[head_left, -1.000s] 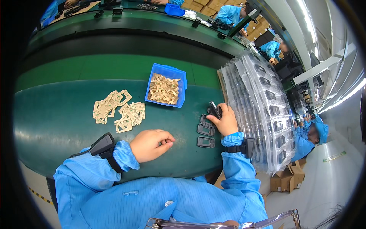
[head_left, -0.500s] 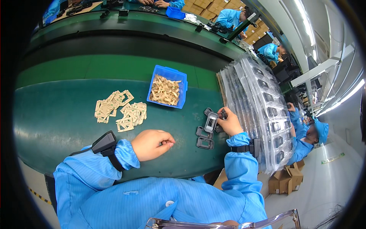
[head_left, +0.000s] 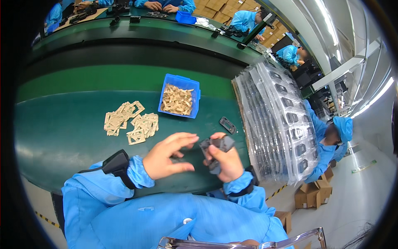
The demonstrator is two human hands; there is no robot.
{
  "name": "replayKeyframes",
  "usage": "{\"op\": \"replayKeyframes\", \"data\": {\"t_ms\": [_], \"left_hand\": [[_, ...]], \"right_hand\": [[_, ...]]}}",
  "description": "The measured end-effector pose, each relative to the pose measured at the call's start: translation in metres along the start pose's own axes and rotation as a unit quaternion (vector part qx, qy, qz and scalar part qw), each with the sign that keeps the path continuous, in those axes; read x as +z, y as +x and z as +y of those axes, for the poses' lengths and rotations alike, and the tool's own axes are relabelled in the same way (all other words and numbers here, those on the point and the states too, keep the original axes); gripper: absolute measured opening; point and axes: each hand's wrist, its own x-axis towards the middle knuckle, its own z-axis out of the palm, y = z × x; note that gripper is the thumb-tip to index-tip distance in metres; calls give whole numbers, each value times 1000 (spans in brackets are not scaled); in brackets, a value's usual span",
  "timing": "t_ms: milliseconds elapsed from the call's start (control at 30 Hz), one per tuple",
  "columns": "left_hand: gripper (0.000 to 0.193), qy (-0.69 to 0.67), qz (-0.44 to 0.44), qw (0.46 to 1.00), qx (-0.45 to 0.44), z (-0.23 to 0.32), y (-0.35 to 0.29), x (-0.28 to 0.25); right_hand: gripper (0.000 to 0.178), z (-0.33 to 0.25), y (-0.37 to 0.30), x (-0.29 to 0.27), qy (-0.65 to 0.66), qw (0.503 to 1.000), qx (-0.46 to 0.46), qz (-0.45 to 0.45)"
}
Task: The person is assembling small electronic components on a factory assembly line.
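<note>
My right hand (head_left: 229,162) is closed around several dark grey plastic housings (head_left: 217,144), bunched together and slightly blurred. In the earlier view they look like small rounded frames with a window. Facing them from the left is my left hand (head_left: 171,157), fingers spread and thumb apart, with nothing in it. One more dark grey housing (head_left: 227,125) lies alone on the green mat, beyond my right hand. Two loose piles of flat tan adhesive frames (head_left: 143,128) rest farther left. Behind my hands stands a blue bin (head_left: 196,96) full of crumpled tan strips.
At the right edge of the green table (head_left: 62,137) rises a tall stack of clear plastic trays (head_left: 273,128) with dark parts in their pockets. A conveyor bench (head_left: 137,35) runs along the back. Co-workers in blue sit beyond it and to the right. Cardboard boxes (head_left: 309,194) stand on the floor.
My right hand has gathered the housings from the table and brought them left and nearer to me, leaving one behind. My left hand has opened from a loose curl and moved slightly right.
</note>
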Motion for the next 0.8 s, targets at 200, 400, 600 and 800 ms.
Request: {"op": "replayKeyframes", "data": {"t_ms": [200, 400, 600, 800], "left_hand": [[96, 115, 47, 984, 129, -1, -2, 11], [81, 130, 25, 984, 118, 6, -2, 8], [98, 95, -44, 982, 156, 20, -11, 8], [107, 141, -24, 962, 231, 2, -16, 8]], "right_hand": [[24, 34, 4, 46, 162, 982, 99, 11], [40, 44, 2, 35, 276, 942, 122, -147], [47, 32, -26, 20, 133, 958, 153, -203], [74, -111, -116, 1, -43, 999, 11, -12]]}}
